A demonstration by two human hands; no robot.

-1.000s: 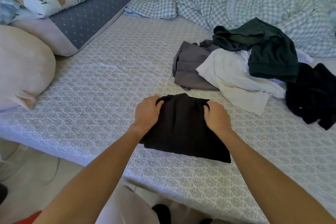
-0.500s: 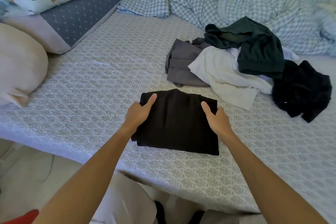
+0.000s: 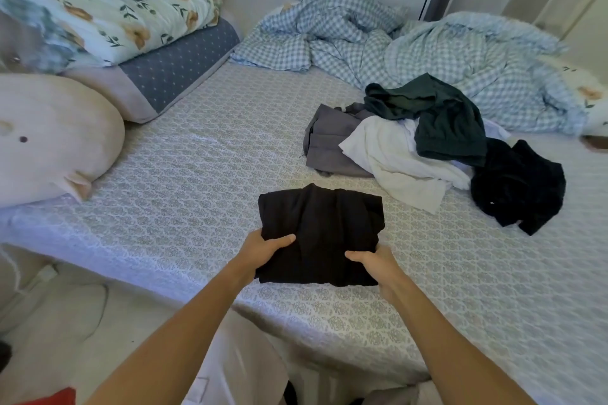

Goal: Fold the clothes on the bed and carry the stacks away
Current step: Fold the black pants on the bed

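Two bare forearms, no sleeves, watch or rings visible; left hand (image 3: 263,248) and right hand (image 3: 378,265); pale trousers (image 3: 250,368) below.

Bare bed (image 3: 204,181) lay open from its near edge to the pillows (image 3: 59,138) at the left edge. A clothes pile (image 3: 427,141) and rumpled blanket (image 3: 444,52) blocked the far right corner.

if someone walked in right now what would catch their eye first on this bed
First, the folded black garment near the front edge of the bed, gripped at its near corners by the left hand and the right hand. Next, the unfolded pile behind it to the right: a dark green piece lying over a white one, beside a grey one.
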